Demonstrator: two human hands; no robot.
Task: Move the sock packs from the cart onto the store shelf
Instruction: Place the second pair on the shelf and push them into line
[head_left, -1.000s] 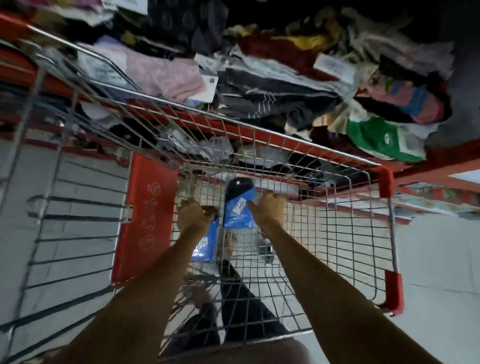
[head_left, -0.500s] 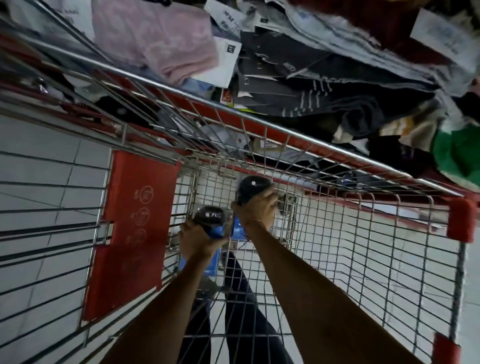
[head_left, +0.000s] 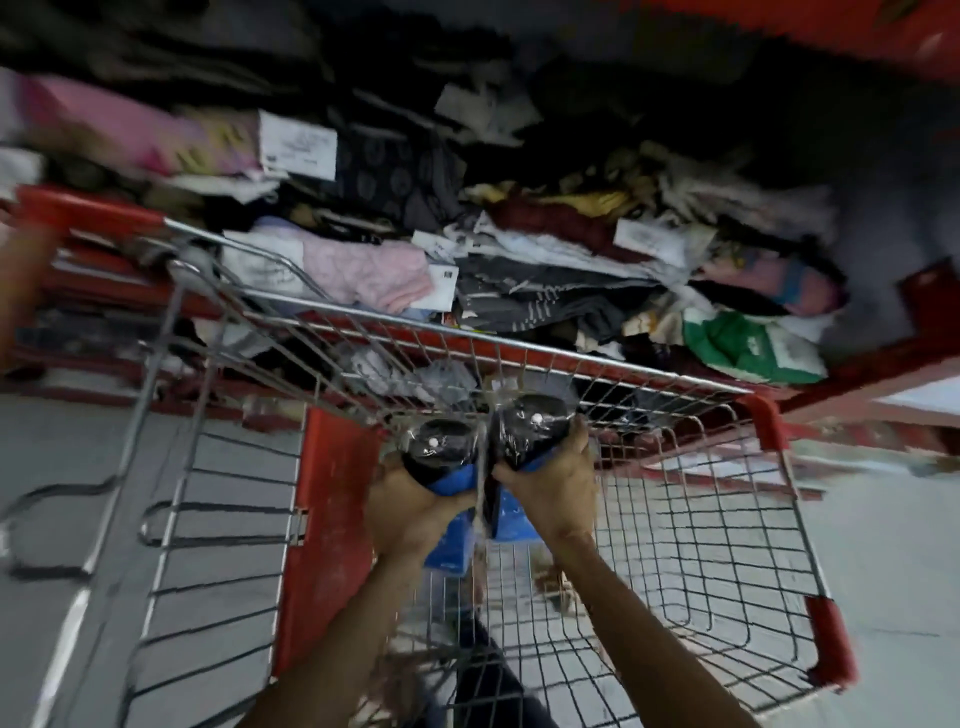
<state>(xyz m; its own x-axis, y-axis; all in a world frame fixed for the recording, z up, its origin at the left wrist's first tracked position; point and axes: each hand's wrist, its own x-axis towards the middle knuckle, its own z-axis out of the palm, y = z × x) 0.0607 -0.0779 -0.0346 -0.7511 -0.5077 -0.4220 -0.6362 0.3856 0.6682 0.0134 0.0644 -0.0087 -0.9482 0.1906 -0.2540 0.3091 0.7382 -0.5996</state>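
**Two sock packs held above the cart**

Fingers of the left hand (head_left: 415, 512) are wrapped around one sock pack (head_left: 441, 457); the right hand (head_left: 553, 491) is closed around a second pack (head_left: 527, 428). Both packs are held touching, inside the wire cart (head_left: 701, 519), below the heaped shelf (head_left: 519, 249).

Red-framed store shelf (head_left: 857, 384) behind the wire cart (head_left: 691, 525) carries a loose heap of packaged clothing: pink pack (head_left: 374, 273) with white label (head_left: 441, 288) at left, dark striped pack (head_left: 550, 306) centre, green pack (head_left: 743, 345) at right edge.
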